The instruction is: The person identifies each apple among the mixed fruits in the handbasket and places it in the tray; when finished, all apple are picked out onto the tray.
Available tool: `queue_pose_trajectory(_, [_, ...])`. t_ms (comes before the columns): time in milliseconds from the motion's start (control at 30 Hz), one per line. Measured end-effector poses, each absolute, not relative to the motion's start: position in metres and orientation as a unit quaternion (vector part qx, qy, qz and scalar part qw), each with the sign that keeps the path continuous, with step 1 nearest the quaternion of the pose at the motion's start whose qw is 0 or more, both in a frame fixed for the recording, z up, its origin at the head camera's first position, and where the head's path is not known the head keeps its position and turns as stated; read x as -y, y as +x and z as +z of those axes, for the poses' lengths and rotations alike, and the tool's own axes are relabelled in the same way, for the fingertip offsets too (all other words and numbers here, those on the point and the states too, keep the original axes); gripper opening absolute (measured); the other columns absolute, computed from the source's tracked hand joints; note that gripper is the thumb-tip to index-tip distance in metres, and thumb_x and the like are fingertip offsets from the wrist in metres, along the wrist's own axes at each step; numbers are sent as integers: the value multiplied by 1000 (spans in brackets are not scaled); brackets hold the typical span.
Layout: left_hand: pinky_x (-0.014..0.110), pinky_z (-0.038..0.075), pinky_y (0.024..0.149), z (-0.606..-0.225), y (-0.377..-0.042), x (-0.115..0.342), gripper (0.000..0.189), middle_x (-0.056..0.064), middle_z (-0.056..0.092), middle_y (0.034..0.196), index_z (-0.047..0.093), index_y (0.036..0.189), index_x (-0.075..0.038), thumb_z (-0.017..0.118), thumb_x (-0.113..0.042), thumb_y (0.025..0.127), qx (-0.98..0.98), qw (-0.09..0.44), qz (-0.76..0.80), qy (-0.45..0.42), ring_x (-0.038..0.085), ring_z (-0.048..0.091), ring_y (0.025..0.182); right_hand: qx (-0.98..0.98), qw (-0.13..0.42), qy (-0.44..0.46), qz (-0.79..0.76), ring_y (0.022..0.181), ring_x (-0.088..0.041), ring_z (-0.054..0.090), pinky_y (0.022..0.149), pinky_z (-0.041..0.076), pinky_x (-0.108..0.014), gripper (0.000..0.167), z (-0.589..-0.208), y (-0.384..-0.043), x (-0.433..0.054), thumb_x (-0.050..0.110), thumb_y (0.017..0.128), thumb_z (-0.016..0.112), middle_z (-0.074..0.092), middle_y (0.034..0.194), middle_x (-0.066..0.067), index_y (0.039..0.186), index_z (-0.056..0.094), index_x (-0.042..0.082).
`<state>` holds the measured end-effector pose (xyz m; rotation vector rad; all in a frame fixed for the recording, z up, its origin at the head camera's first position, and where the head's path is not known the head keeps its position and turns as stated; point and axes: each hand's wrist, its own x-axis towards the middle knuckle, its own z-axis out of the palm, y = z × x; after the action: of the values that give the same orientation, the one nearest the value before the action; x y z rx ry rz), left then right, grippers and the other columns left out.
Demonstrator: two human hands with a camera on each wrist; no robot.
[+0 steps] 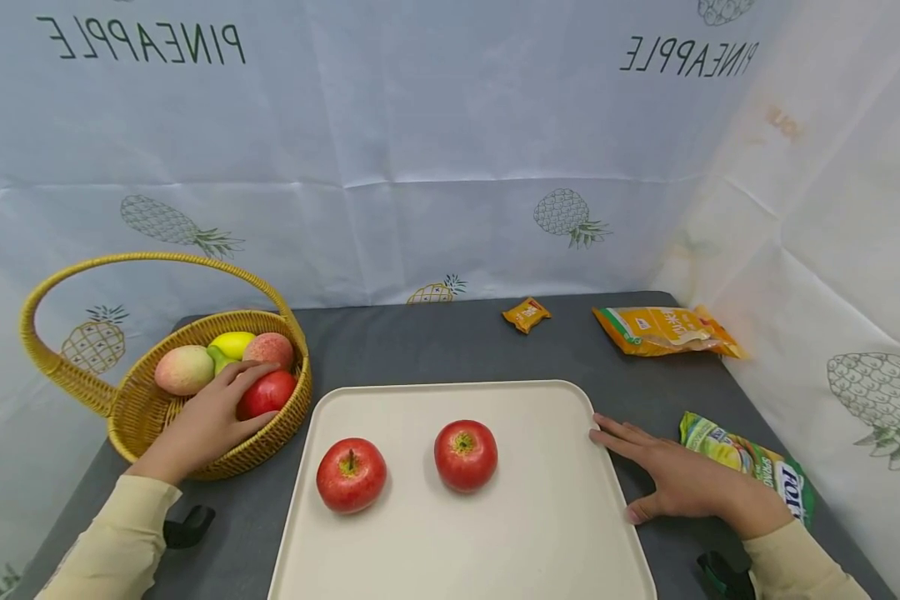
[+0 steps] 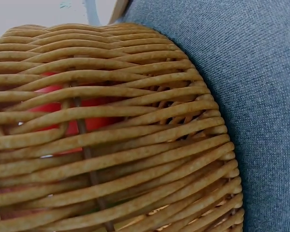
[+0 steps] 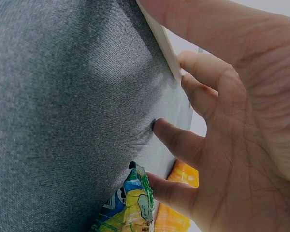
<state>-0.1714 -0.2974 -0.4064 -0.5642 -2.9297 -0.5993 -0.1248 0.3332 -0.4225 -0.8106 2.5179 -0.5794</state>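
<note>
My left hand (image 1: pixel 213 418) reaches into the yellow wicker basket (image 1: pixel 131 414), its thumb and fingers around a red apple (image 1: pixel 272 392). Through the weave in the left wrist view, parts of that red apple (image 2: pixel 94 113) show, but the hand itself is hidden. Two more red apples lie apart on the cream tray: one apple (image 1: pixel 351 476) at its left, another apple (image 1: pixel 466 456) near the middle. Spread out at the right edge of the tray (image 1: pixel 555 533), my right hand (image 1: pixel 678 475) touches the rim with its fingertips.
Peaches (image 1: pixel 185 370), a yellow fruit (image 1: pixel 232 344) and a green fruit (image 1: pixel 220 358) share the basket, under its tall handle (image 1: pixel 157 257). A green snack bag (image 1: pixel 757 462) lies beside my right wrist. Farther back are an orange bag (image 1: pixel 663 331) and a small orange packet (image 1: pixel 527 315).
</note>
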Motion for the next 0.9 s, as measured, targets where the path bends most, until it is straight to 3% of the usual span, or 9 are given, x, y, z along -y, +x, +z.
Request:
queue_pose_trajectory(367, [65, 53, 82, -409, -176, 295, 69, 22, 52, 133, 60, 133, -6, 92, -14, 73, 938, 144, -198, -245, 43, 53, 115, -910, 214, -296, -196, 143, -49, 30, 98, 45, -59, 106, -420, -125, -332, 66, 79, 71, 15, 168, -12, 161, 29, 13])
queue_pose_trajectory(633, [64, 55, 76, -385, -173, 279, 77, 22, 48, 144, 58, 138, -7, 93, -11, 70, 919, 214, -230, -240, 44, 49, 122, -910, 218, -293, -194, 144, -49, 29, 100, 43, -62, 106, -419, -125, -332, 66, 79, 72, 14, 168, -11, 161, 29, 14])
queue_pose_trajectory(667, [61, 56, 76, -381, -173, 274, 77, 21, 48, 145, 59, 138, -8, 93, -10, 69, 913, 224, -233, -249, 44, 49, 123, -911, 218, -292, -194, 144, -49, 29, 100, 43, -62, 106, -419, -124, -332, 66, 79, 72, 14, 168, -11, 161, 29, 14])
queue_pose_trajectory(767, [33, 57, 87, -367, -172, 256, 78, 18, 46, 148, 60, 138, -10, 94, -7, 67, 898, 239, -248, -275, 41, 50, 127, -911, 219, -290, -196, 144, -49, 28, 99, 43, -63, 106, -418, -124, -331, 65, 79, 73, 14, 168, -11, 161, 29, 13])
queue_pose_trajectory(833, [16, 50, 89, -357, -171, 240, 80, 17, 45, 150, 60, 138, -11, 94, -5, 67, 884, 242, -266, -300, 39, 50, 127, -911, 218, -288, -197, 144, -49, 28, 99, 43, -63, 106, -418, -124, -331, 64, 79, 74, 15, 168, -12, 161, 30, 13])
queue_pose_trajectory(900, [10, 44, 90, -348, -172, 225, 77, 17, 46, 150, 60, 138, -11, 93, -6, 68, 871, 244, -276, -325, 38, 50, 128, -911, 218, -288, -198, 144, -49, 28, 100, 42, -65, 106, -418, -124, -330, 64, 79, 74, 16, 168, -13, 161, 30, 12])
